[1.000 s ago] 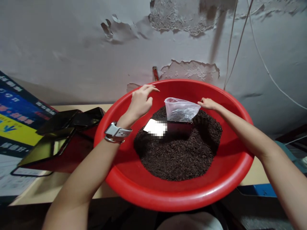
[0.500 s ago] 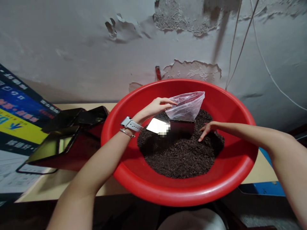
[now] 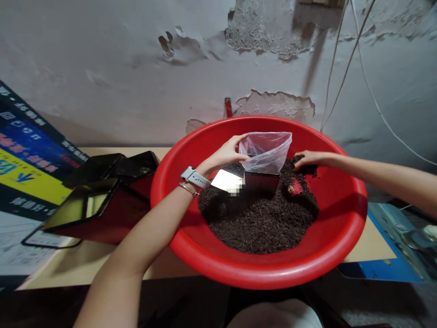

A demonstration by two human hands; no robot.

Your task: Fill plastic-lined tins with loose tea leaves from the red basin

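Red plastic basin (image 3: 259, 269) sits on our worktop (image 3: 92, 259) against the peeling wall, wide enough to catch whatever spills, and a mound of dark loose tea leaves (image 3: 256, 218) fills its middle. We have a small dark box (image 3: 262, 183) planted upright in the leaves, its shiny lid flap (image 3: 226, 180) folded out to the left, and a clear plastic bag (image 3: 265, 151) lines it, standing up out of the box mouth. Our left hand (image 3: 225, 155) keeps the bag's left rim up so the mouth gapes: the fingers (image 3: 239, 158) are curled and pinched on the plastic edge. Our right hand (image 3: 309, 158) lies on the leaves at the far right of the mound, just beside the bag; its fingers are bent down into the tea, though we cannot tell whether they have closed on any. More dark red boxes (image 3: 99, 200) stand open to the left of the basin
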